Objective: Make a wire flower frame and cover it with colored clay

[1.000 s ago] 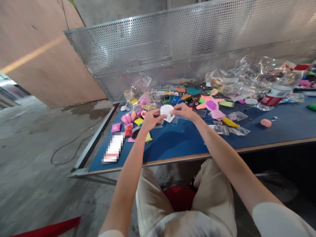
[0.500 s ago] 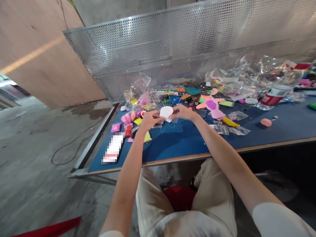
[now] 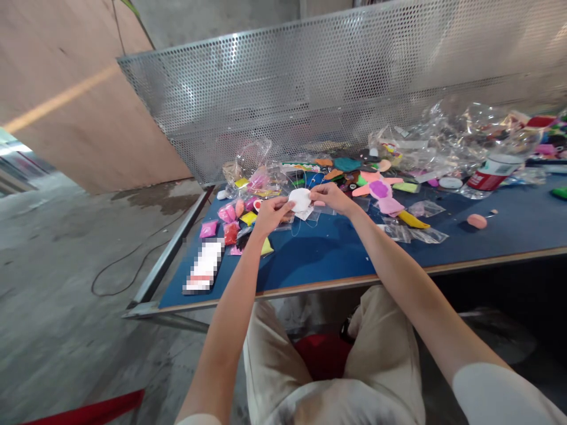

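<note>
I am sitting at a blue tabletop (image 3: 319,260), looking down past my bare forearms. My left hand (image 3: 272,215) is pinching the left rim of a white disc (image 3: 299,200) between thumb and fingers, and my right hand (image 3: 332,198) is gripping its upper right rim. The disc is facing up at me, over the left half of the tabletop, well back from the front edge. Thin clear strands are curving around it. Pink (image 3: 208,229), red (image 3: 231,234) and yellow packets (image 3: 248,218) are lying to its left, and a pixelated white rectangle (image 3: 204,267) is resting near the front left corner. Toward the back edge, colorful soft shapes and clear wrappers are spreading rightward to a red-labeled bottle (image 3: 487,177). A pink lump (image 3: 477,221) is sitting nearer the front edge. Behind everything, a perforated metal panel (image 3: 283,88) is standing.
</note>
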Action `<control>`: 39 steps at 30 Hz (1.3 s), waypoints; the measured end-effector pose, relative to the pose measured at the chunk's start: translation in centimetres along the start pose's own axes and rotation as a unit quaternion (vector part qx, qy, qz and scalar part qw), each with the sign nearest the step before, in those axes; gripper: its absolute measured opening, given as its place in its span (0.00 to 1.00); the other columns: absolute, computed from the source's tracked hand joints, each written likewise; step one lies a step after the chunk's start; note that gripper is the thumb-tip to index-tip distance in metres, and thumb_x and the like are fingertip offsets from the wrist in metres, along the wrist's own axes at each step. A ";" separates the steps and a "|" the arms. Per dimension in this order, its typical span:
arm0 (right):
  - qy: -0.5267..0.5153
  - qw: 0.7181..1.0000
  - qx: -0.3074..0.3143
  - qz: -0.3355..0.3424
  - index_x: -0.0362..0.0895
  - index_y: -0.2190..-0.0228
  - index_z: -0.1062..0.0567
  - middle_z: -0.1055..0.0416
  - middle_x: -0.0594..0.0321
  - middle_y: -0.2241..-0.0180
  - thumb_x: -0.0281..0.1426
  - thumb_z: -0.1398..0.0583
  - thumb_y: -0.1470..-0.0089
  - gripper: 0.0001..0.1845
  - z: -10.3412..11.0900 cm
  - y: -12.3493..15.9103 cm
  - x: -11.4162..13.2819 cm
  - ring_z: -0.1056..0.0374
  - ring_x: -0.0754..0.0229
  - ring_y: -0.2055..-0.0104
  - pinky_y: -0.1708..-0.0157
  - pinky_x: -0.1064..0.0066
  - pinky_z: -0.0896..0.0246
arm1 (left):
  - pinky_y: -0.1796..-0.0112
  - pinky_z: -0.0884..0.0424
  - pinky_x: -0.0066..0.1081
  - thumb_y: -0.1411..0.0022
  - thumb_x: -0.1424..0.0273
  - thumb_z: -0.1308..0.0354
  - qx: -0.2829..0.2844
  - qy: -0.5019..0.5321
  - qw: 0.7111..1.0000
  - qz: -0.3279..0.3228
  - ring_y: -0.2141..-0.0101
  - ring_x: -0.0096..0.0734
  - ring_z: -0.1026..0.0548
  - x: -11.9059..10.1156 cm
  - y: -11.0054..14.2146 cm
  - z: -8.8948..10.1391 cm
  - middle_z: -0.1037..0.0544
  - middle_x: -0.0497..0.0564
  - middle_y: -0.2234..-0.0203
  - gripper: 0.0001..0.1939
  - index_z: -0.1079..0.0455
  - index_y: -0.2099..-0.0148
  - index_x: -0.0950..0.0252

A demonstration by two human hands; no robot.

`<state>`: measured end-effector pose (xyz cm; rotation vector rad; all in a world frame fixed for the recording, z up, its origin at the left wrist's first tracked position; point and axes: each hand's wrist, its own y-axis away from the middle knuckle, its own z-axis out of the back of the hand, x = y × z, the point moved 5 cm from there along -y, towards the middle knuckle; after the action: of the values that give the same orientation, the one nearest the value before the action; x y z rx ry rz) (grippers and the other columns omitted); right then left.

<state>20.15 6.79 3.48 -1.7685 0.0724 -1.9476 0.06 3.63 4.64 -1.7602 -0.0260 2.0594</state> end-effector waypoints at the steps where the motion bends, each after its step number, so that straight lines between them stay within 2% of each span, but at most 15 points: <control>1: 0.002 1.000 -0.001 0.000 0.43 0.75 0.19 0.23 0.62 0.74 0.54 0.28 0.60 0.26 0.0 0.0 0.0 0.30 0.61 0.70 0.67 0.69 0.35 | 0.67 0.20 0.33 0.52 0.48 0.27 0.002 0.003 1.000 -0.001 0.67 0.40 0.18 0.0 0.0 -0.1 0.17 0.55 0.68 0.28 0.20 0.61 0.68; 3: 0.009 1.000 -0.002 0.002 0.43 0.74 0.19 0.23 0.61 0.74 0.54 0.28 0.59 0.26 -0.1 0.0 0.0 0.30 0.61 0.69 0.66 0.69 0.35 | 0.67 0.20 0.33 0.54 0.48 0.25 -0.001 0.022 1.000 -0.001 0.66 0.39 0.18 0.2 -0.1 -0.4 0.16 0.55 0.65 0.31 0.20 0.56 0.68; 6: 0.027 1.000 0.004 0.008 0.43 0.73 0.19 0.23 0.61 0.74 0.53 0.29 0.57 0.25 -0.3 0.1 0.1 0.29 0.60 0.69 0.67 0.69 0.35 | 0.66 0.21 0.32 0.57 0.50 0.24 -0.037 0.043 0.998 -0.001 0.64 0.39 0.18 0.7 -0.4 -0.6 0.15 0.57 0.62 0.35 0.20 0.51 0.67; 9: 0.039 0.999 -0.001 0.013 0.42 0.74 0.19 0.23 0.61 0.74 0.54 0.30 0.57 0.26 -0.3 0.1 0.3 0.30 0.60 0.70 0.68 0.69 0.36 | 0.70 0.25 0.29 0.56 0.49 0.24 -0.072 0.025 0.997 -0.003 0.67 0.36 0.20 0.9 -0.6 -0.5 0.16 0.55 0.67 0.31 0.18 0.57 0.68; 13: 0.040 0.999 -0.009 0.010 0.43 0.74 0.20 0.23 0.62 0.75 0.55 0.30 0.57 0.26 -0.1 0.1 0.3 0.31 0.60 0.70 0.67 0.69 0.36 | 0.77 0.31 0.24 0.54 0.46 0.26 -0.071 0.018 0.997 0.000 0.75 0.27 0.26 1.2 -0.7 -0.4 0.21 0.49 0.76 0.29 0.18 0.63 0.67; 17: 0.054 0.998 -0.009 0.008 0.43 0.74 0.19 0.23 0.62 0.74 0.56 0.30 0.58 0.27 -0.1 0.2 0.4 0.31 0.60 0.70 0.67 0.69 0.37 | 0.74 0.27 0.26 0.56 0.44 0.26 -0.071 0.062 0.995 0.022 0.73 0.28 0.25 2.0 -0.8 -0.8 0.21 0.49 0.74 0.31 0.18 0.61 0.66; 22: 0.061 0.998 0.019 0.014 0.43 0.75 0.19 0.23 0.62 0.74 0.55 0.30 0.57 0.27 -0.6 0.2 0.6 0.32 0.61 0.70 0.67 0.70 0.38 | 0.71 0.28 0.26 0.49 0.44 0.30 -0.112 0.049 0.993 -0.002 0.71 0.29 0.24 2.4 -1.0 -0.6 0.21 0.50 0.73 0.28 0.18 0.62 0.67; 25: 0.057 0.997 0.043 0.002 0.42 0.75 0.19 0.26 0.64 0.76 0.54 0.29 0.60 0.27 -1.1 0.2 0.4 0.34 0.63 0.72 0.70 0.71 0.40 | 0.69 0.26 0.27 0.47 0.46 0.30 -0.094 0.048 0.994 -0.009 0.69 0.31 0.23 2.4 -1.0 -0.6 0.19 0.52 0.69 0.28 0.19 0.58 0.67; 30: 0.094 0.996 0.004 0.003 0.41 0.76 0.21 0.32 0.67 0.79 0.50 0.28 0.58 0.24 -0.8 0.0 -0.2 0.40 0.66 0.75 0.74 0.71 0.47 | 0.64 0.23 0.29 0.63 0.60 0.19 -0.033 0.018 0.999 -0.001 0.62 0.37 0.19 2.4 -1.2 -1.2 0.16 0.58 0.57 0.37 0.23 0.50 0.67; 32: 0.085 0.996 0.006 0.004 0.41 0.75 0.21 0.30 0.66 0.77 0.50 0.29 0.56 0.23 -0.8 0.0 -0.4 0.39 0.65 0.74 0.73 0.71 0.46 | 0.64 0.24 0.29 0.61 0.62 0.20 -0.029 -0.010 1.000 -0.001 0.64 0.35 0.20 2.6 -1.2 -1.3 0.16 0.57 0.59 0.35 0.23 0.50 0.67; 36: 0.072 0.997 0.024 0.009 0.42 0.73 0.20 0.27 0.64 0.74 0.52 0.29 0.57 0.25 -0.9 -0.1 -0.5 0.36 0.63 0.72 0.71 0.70 0.42 | 0.71 0.30 0.28 0.57 0.60 0.23 -0.024 -0.062 0.998 0.007 0.73 0.31 0.24 2.8 -1.2 -1.4 0.18 0.51 0.71 0.27 0.21 0.55 0.68; 39: 0.097 0.995 0.030 0.003 0.42 0.74 0.20 0.29 0.65 0.76 0.53 0.30 0.56 0.25 -0.8 -0.1 -0.4 0.39 0.64 0.73 0.73 0.70 0.46 | 0.73 0.32 0.27 0.56 0.61 0.23 -0.024 -0.083 0.996 0.008 0.75 0.30 0.26 2.6 -1.2 -1.3 0.19 0.49 0.74 0.24 0.20 0.58 0.68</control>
<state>19.40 6.83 3.09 -1.5353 0.0840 -2.0907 1.37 5.24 2.25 -1.6159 -0.1139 2.2293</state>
